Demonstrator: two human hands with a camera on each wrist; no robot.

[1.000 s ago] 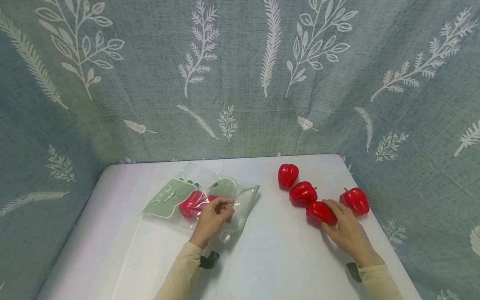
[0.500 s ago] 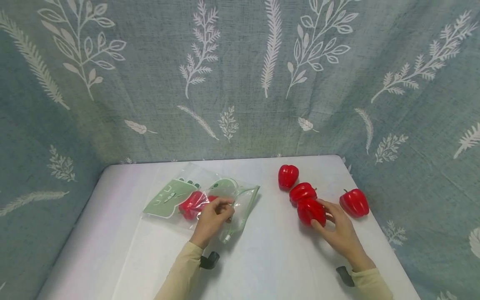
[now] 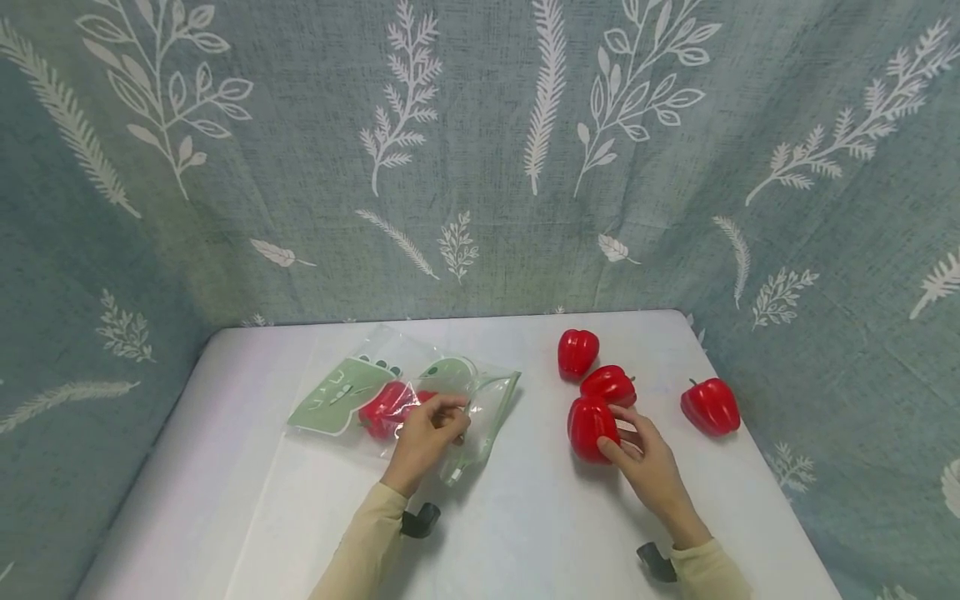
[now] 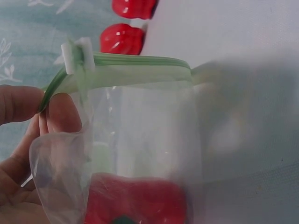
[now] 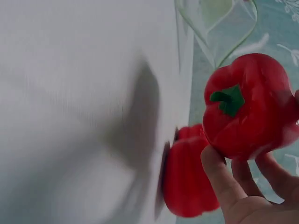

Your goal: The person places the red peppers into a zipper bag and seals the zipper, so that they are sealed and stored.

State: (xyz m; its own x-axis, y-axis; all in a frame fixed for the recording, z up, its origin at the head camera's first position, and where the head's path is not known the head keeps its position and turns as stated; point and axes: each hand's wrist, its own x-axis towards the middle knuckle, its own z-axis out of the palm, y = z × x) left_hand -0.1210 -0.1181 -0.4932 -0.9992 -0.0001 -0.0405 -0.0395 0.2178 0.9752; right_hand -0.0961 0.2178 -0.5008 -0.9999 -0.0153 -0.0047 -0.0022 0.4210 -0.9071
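One red pepper, the held pepper (image 3: 591, 432), is in the right hand (image 3: 648, 467), to the right of the bag (image 3: 341, 398) and off the surface (image 3: 525, 525). The right hand's thumb and fingers curl round it, and it sits at their ends, on the side toward the bag. Its green stem (image 5: 229, 99) faces the right wrist camera.

The left hand (image 3: 427, 437) is at the bag's mouth, thumb and fingers pinching the green rim (image 4: 140, 60) close to the white slider (image 4: 78, 57). The clear, green-printed bag lies on the surface with its mouth toward the held pepper. Inside it is the bagged pepper (image 3: 385, 408), short of the left hand's fingers; there may be a second beside it, but film and hand hide too much to be sure.

Three more peppers lie on the surface right of the bag. The upper pepper (image 3: 578, 354) is closest to the bag; the middle pepper (image 3: 609, 386) is next, just beyond the held pepper; the outer pepper (image 3: 710, 407) is well apart from the bag. Behind the bag hangs a grey-green cloth (image 3: 480, 287) with white leaf patterns.
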